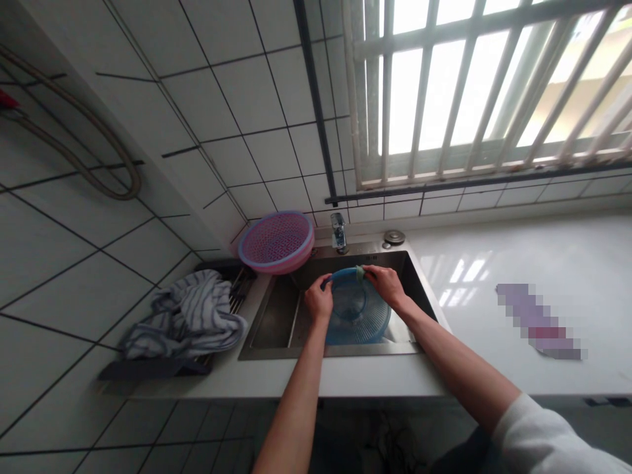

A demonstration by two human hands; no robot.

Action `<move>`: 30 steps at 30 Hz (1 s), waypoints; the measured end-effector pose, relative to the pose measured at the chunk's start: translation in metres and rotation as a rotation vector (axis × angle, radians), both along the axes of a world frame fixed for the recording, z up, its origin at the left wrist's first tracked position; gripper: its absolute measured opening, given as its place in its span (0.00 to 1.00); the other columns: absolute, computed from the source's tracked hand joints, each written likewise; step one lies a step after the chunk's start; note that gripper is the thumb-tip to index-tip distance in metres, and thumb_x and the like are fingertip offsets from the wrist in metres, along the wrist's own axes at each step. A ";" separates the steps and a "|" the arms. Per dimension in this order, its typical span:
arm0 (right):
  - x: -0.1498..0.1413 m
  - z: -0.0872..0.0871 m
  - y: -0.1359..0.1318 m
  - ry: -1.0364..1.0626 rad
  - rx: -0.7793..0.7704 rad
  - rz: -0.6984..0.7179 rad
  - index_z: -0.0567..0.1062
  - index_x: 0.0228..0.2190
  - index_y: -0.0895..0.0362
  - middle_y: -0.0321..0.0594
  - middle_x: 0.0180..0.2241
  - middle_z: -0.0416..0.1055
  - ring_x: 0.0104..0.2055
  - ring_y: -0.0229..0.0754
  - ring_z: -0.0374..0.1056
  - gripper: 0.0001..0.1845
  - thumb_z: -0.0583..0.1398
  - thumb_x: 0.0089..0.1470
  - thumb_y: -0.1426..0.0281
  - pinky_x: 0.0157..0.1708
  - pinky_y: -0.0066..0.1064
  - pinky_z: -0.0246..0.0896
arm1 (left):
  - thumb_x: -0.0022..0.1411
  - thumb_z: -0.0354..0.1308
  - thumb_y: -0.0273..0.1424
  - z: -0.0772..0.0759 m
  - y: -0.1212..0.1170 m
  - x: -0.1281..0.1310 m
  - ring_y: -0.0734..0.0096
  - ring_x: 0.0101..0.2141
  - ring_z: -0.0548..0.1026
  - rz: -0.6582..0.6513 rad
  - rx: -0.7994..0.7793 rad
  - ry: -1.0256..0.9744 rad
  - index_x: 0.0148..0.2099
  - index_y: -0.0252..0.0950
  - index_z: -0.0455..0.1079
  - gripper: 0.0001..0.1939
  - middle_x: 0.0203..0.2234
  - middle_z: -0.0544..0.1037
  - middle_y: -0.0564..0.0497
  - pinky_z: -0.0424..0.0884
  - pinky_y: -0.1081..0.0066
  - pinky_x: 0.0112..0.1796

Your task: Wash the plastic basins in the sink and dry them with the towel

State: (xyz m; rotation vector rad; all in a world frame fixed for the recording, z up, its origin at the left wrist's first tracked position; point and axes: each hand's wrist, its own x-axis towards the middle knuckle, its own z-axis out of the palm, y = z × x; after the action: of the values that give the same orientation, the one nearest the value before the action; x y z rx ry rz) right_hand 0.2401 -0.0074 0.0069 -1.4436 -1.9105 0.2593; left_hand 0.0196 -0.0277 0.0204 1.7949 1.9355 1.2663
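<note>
A blue plastic strainer basket (356, 315) is held tilted over the steel sink (276, 322). My left hand (318, 301) is closed on its left rim. My right hand (386, 283) is closed on a small green scrub pad (360, 272) and presses it against the basket's top rim. Both forearms reach in from the bottom of the view.
A pink strainer basket (277, 241) leans at the sink's back left corner. The tap (338, 232) stands behind the sink. A striped cloth (190, 316) lies on a drying rack to the left. White counter (518, 263) stretches right, under a barred window (484, 85).
</note>
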 end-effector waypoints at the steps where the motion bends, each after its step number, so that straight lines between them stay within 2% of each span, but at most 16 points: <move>1: 0.001 -0.001 0.000 -0.011 -0.005 -0.014 0.81 0.52 0.49 0.38 0.52 0.82 0.52 0.49 0.80 0.16 0.62 0.66 0.73 0.56 0.38 0.74 | 0.67 0.63 0.28 0.000 0.000 0.001 0.58 0.45 0.84 -0.011 0.004 0.003 0.50 0.42 0.82 0.11 0.45 0.86 0.48 0.77 0.64 0.50; 6: -0.019 -0.004 -0.005 -0.094 -0.003 0.105 0.81 0.53 0.48 0.38 0.53 0.81 0.53 0.46 0.80 0.17 0.61 0.66 0.74 0.55 0.34 0.74 | 0.67 0.60 0.24 -0.003 -0.002 0.017 0.63 0.46 0.83 -0.246 0.020 0.100 0.48 0.45 0.81 0.14 0.46 0.86 0.50 0.75 0.68 0.50; 7: -0.022 -0.004 -0.006 -0.094 0.004 0.118 0.81 0.53 0.48 0.38 0.53 0.81 0.53 0.46 0.80 0.18 0.61 0.66 0.74 0.54 0.33 0.74 | 0.67 0.60 0.24 -0.004 -0.003 0.017 0.63 0.46 0.83 -0.238 0.012 0.103 0.48 0.45 0.81 0.14 0.45 0.86 0.51 0.75 0.68 0.50; 9: -0.021 -0.003 -0.004 -0.053 0.020 0.082 0.80 0.54 0.48 0.38 0.54 0.81 0.53 0.46 0.79 0.18 0.61 0.67 0.73 0.54 0.33 0.73 | 0.67 0.60 0.24 -0.004 -0.002 0.013 0.61 0.46 0.83 -0.130 0.001 0.060 0.48 0.44 0.81 0.13 0.45 0.86 0.50 0.75 0.67 0.49; 12: -0.001 -0.007 0.004 0.079 -0.022 -0.101 0.81 0.53 0.49 0.39 0.49 0.83 0.48 0.48 0.81 0.16 0.62 0.66 0.70 0.51 0.34 0.73 | 0.67 0.61 0.26 -0.003 0.001 0.000 0.59 0.46 0.84 0.104 0.014 -0.064 0.49 0.40 0.80 0.11 0.44 0.86 0.47 0.76 0.65 0.49; 14: 0.015 -0.011 0.009 0.154 -0.084 -0.195 0.83 0.50 0.50 0.39 0.44 0.85 0.45 0.49 0.82 0.13 0.64 0.64 0.68 0.48 0.34 0.73 | 0.66 0.62 0.25 -0.003 0.003 -0.006 0.60 0.47 0.83 0.161 0.036 -0.118 0.51 0.38 0.79 0.12 0.46 0.86 0.45 0.75 0.65 0.51; 17: 0.026 -0.014 0.011 0.193 -0.095 -0.205 0.83 0.48 0.50 0.39 0.42 0.85 0.44 0.49 0.81 0.13 0.65 0.62 0.69 0.46 0.33 0.72 | 0.65 0.64 0.25 -0.002 0.004 -0.007 0.60 0.51 0.83 0.078 0.034 -0.081 0.57 0.41 0.77 0.18 0.50 0.85 0.46 0.75 0.64 0.54; 20: 0.024 -0.012 0.011 0.175 -0.060 -0.185 0.83 0.49 0.48 0.38 0.42 0.85 0.43 0.49 0.81 0.14 0.64 0.62 0.69 0.46 0.34 0.72 | 0.65 0.65 0.25 0.000 0.002 -0.006 0.59 0.51 0.83 -0.011 -0.001 0.005 0.60 0.44 0.76 0.22 0.52 0.84 0.48 0.75 0.63 0.54; 27: 0.022 -0.008 0.008 0.156 -0.086 -0.152 0.83 0.49 0.49 0.39 0.41 0.85 0.42 0.49 0.82 0.14 0.64 0.63 0.70 0.46 0.34 0.73 | 0.70 0.62 0.32 0.001 0.002 -0.009 0.58 0.49 0.83 0.000 0.052 0.070 0.55 0.43 0.80 0.13 0.50 0.85 0.48 0.76 0.63 0.52; 30: 0.012 -0.006 0.003 0.103 -0.053 -0.129 0.83 0.50 0.49 0.39 0.44 0.85 0.45 0.49 0.82 0.16 0.63 0.63 0.73 0.50 0.35 0.73 | 0.71 0.61 0.31 0.000 0.001 -0.001 0.61 0.48 0.83 -0.091 0.039 0.123 0.54 0.43 0.80 0.12 0.49 0.85 0.49 0.76 0.66 0.51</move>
State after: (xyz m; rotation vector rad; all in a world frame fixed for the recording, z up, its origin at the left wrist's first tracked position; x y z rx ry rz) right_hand 0.2517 -0.0046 0.0013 -1.5517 -1.7324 0.3194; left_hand 0.0190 -0.0269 0.0204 1.9991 1.8790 1.1990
